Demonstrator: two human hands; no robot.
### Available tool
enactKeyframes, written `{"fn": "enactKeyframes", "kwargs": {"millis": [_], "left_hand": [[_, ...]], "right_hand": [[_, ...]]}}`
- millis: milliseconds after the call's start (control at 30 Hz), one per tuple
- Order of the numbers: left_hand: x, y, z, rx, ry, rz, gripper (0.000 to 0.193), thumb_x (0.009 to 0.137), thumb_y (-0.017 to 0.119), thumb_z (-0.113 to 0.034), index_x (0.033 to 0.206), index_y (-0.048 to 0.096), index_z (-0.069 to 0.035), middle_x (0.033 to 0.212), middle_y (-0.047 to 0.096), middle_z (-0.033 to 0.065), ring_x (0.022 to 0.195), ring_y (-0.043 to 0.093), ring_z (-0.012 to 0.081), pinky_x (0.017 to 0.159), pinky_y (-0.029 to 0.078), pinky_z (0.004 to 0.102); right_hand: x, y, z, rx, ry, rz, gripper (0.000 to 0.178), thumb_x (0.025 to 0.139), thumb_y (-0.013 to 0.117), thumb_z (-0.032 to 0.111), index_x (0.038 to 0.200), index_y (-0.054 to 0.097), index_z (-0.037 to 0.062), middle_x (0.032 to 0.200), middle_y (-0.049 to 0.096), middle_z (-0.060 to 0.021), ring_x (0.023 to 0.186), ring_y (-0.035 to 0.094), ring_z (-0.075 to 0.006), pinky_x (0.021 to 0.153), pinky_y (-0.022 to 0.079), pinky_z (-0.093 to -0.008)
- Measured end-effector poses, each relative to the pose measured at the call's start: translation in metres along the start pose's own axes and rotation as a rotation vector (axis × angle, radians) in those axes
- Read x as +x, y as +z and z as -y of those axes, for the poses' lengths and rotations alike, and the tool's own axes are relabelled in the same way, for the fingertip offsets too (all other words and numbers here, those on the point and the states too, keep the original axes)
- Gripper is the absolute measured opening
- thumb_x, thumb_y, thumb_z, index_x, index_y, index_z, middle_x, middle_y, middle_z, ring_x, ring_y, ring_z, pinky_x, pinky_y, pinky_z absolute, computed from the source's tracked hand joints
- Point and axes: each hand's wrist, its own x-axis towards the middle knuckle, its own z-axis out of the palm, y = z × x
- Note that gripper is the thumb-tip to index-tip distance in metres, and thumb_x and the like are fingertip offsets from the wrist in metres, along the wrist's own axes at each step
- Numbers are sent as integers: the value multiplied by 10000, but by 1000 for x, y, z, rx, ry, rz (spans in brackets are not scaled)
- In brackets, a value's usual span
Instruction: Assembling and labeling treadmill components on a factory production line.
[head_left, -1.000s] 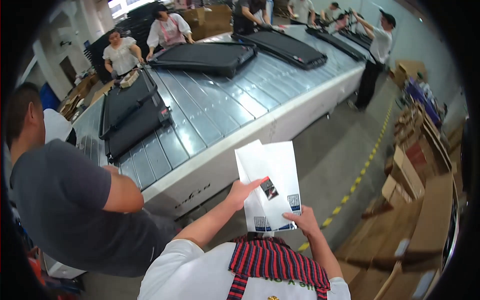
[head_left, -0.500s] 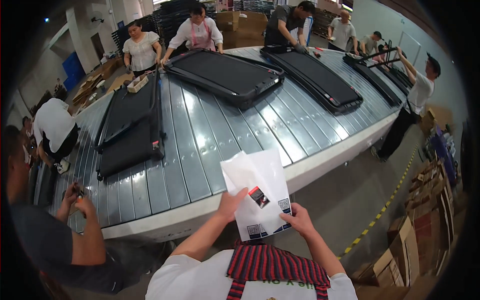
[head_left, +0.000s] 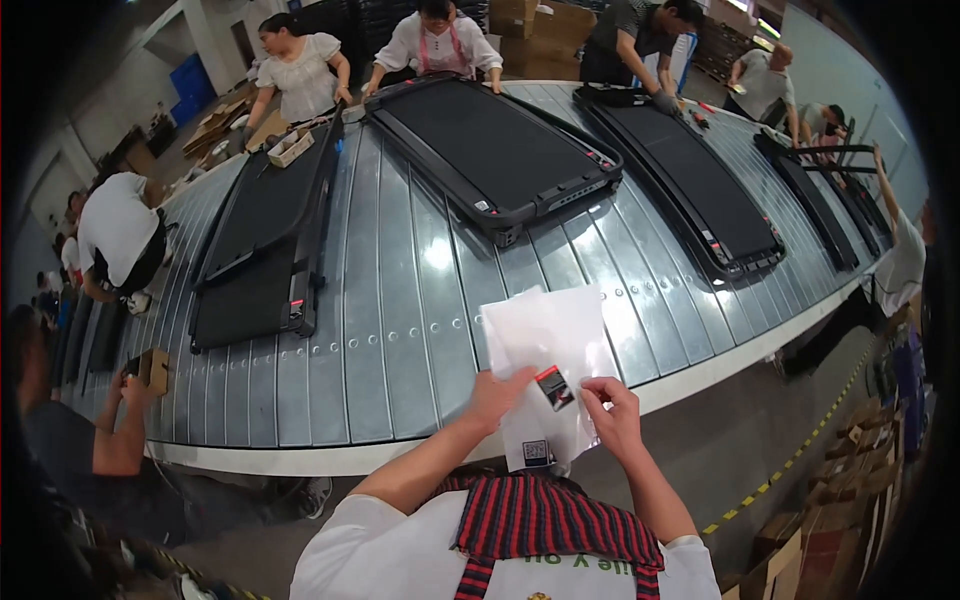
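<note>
White sheets (head_left: 540, 335), at lower center of the frame, are held between a person's two hands, the left hand's (head_left: 497, 400) grip closed on the left edge, the right hand's (head_left: 612, 410) a narrow pinch at the right. Thin, slightly glossy and unevenly overlapped, they could slip or crease should either pinch slacken. A red-and-black patch (head_left: 554, 388) marks them. Beyond, a ribbed metal surface (head_left: 390, 280) bears a round-cornered matte black panel (head_left: 500, 140), upper center.
</note>
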Motion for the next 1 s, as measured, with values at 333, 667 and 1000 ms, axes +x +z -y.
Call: {"fn": "enactKeyframes", "kwargs": {"millis": [333,667,1000], "left_hand": [[2,-55,-7,-339,348,-586,417,748,651,-151,1083,495,42,997,565,110,854,566,196,735,472,321],[-55,-132,-16,-415,518,-860,380,798,605,-173,1087,490,45,1011,560,89,864,563,187,754,462,316],[-87,-124,10,-397,555,-1058,393,815,580,-160,1132,458,38,1056,542,95,929,543,193,817,439,320]], "right_hand": [[88,-43,-50,144,80,419,111,774,599,88,829,592,-8,689,585,-23,626,511,-63,579,424,-207],[201,-8,-97,349,188,550,126,801,565,130,831,586,9,690,574,-19,632,517,-71,578,425,-215],[341,-14,-225,-17,93,-351,258,766,580,162,933,549,-32,855,588,-116,715,542,-162,651,434,-277]]}}
